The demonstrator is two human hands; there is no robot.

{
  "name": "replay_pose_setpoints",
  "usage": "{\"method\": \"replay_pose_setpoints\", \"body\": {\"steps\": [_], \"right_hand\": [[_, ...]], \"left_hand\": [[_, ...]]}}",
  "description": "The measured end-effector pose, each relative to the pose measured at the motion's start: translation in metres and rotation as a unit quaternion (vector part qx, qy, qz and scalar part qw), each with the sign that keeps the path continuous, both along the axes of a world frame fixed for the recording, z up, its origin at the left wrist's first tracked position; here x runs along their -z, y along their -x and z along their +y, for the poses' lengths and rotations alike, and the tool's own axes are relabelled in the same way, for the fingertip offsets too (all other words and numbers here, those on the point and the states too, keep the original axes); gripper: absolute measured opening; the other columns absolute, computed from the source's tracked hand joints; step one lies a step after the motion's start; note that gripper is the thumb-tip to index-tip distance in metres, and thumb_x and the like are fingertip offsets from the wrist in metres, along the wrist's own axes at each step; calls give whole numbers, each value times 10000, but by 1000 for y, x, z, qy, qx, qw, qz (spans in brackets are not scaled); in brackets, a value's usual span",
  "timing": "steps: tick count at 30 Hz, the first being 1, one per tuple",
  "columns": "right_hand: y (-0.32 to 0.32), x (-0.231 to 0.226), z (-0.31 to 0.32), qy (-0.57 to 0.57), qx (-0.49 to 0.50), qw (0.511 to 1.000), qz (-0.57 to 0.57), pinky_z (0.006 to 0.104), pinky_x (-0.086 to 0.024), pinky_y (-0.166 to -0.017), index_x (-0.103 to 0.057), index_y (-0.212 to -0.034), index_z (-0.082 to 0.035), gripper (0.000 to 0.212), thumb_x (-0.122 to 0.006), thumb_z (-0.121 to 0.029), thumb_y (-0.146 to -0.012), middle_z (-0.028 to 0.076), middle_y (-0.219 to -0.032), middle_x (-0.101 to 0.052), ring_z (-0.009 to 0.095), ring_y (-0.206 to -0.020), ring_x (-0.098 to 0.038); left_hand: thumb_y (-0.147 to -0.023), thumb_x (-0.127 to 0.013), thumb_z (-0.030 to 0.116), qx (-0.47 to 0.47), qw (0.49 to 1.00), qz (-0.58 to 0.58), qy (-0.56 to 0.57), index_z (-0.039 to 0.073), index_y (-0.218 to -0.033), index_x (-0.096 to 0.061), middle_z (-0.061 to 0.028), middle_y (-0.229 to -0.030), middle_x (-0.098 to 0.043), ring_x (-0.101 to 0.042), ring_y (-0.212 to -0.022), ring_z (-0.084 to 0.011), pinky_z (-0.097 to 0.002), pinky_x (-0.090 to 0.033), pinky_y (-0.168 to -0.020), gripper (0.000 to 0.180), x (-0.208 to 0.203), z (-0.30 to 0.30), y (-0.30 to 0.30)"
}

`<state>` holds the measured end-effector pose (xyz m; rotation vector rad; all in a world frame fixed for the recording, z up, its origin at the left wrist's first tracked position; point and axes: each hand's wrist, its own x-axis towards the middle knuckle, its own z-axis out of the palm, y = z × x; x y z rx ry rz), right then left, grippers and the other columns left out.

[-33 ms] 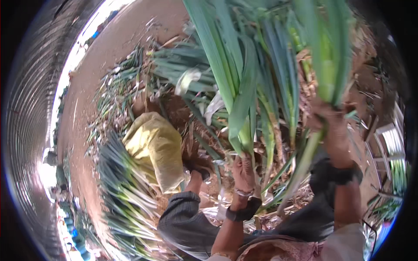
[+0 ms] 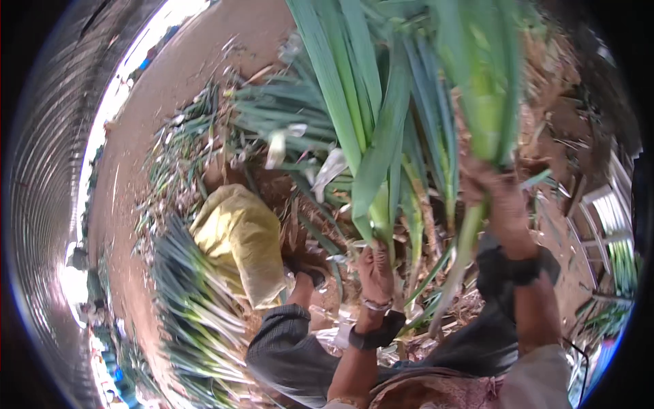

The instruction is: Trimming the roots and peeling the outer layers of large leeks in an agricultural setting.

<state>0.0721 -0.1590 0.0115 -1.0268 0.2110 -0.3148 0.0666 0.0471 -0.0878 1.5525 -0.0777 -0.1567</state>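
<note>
My left hand [image 2: 375, 273] is closed round the base of a leek [image 2: 371, 150], whose broad green leaves point away from me. My right hand [image 2: 501, 204] is blurred and grips another leek [image 2: 482, 102] round its stalk; the pale lower end slants down below the fist toward my lap. Between the two hands, more leeks [image 2: 436, 136] with brown, dry outer skins lie with their tops away from me. Dark bands circle both wrists.
A yellow sack [image 2: 238, 238] lies left of my leg. Beside it spreads a row of leeks with white stems [image 2: 197, 313]. Cut leaves and peelings litter the brown soil floor [image 2: 177, 82]. At the right stands a pale frame [image 2: 603, 211], with more green stalks near it.
My right hand has shifted left, bringing its leek closer to the one in my left hand. The left hand has hardly moved.
</note>
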Motion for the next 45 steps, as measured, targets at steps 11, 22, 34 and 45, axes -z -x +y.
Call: {"method": "replay_pose_setpoints", "body": {"steps": [11, 22, 34, 45], "right_hand": [[14, -23, -27, -53, -48, 996, -48, 263, -461, -823, -462, -1164, -45, 563, -708, 27, -662, 50, -1006, -576, 128, -935, -557], [13, -23, -41, 89, -2, 991, -99, 276, -390, -869, -437, -1181, -29, 660, -775, -122, -621, 28, -1063, -521, 117, -988, -467], [3, -6, -24, 196, 113, 973, -36, 274, -409, -842, -432, -1159, -19, 562, -702, -72, -669, 58, -1006, -547, 128, -934, -503], [-2, -15, -48, 269, 253, 929, -19, 290, -453, -760, -449, -1083, -18, 471, -661, -72, -665, 99, -926, -569, 143, -826, -553]], "left_hand": [[-939, -269, 387, 145, 978, -86, -122, 1, -755, -550, -41, -566, -531, -486, -458, -132, -237, -385, -435, 512, -76, -83, 17], [-875, -422, 217, 226, 921, 117, -293, -12, -1062, -506, -120, -792, -583, -594, -677, -227, -324, -481, -572, 307, 74, -3, 58], [-759, -626, 67, 176, 966, -114, -152, -6, -1007, -499, -99, -844, -582, -573, -764, -166, -284, -459, -688, 288, -71, -85, 20], [-666, -662, -39, 7, 993, -102, -60, 19, -785, -568, -49, -684, -583, -558, -633, -148, -275, -451, -586, 162, -79, -23, 63]]}}
